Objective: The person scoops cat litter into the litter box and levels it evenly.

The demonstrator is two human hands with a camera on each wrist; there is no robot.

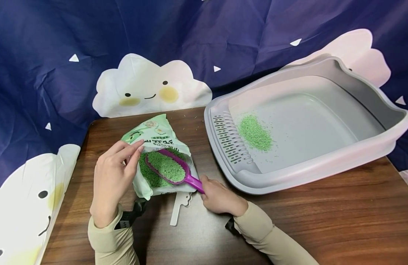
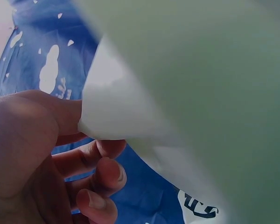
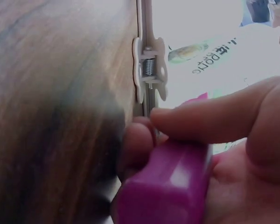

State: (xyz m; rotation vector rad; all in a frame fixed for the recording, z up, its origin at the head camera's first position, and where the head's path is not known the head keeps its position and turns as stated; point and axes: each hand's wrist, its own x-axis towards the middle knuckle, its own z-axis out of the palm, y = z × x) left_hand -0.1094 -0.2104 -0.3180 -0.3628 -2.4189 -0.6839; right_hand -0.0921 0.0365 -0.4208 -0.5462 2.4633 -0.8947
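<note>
A purple scoop full of green cat litter pellets lies in the mouth of a pale green litter bag. Its handle is gripped by my right hand; in the right wrist view the thumb and fingers wrap round the purple handle. My left hand pinches the bag's top edge between thumb and forefinger and holds it up. In the left wrist view, the bag's white inner side is at the fingertips. More pellets fill the bag around the scoop, whose front end is partly under the bag's flap.
A grey litter box stands at the right, with a heap of green pellets near its slotted step. On the wooden table, a white spring clip lies in front of the bag. Blue cloth with clouds hangs behind.
</note>
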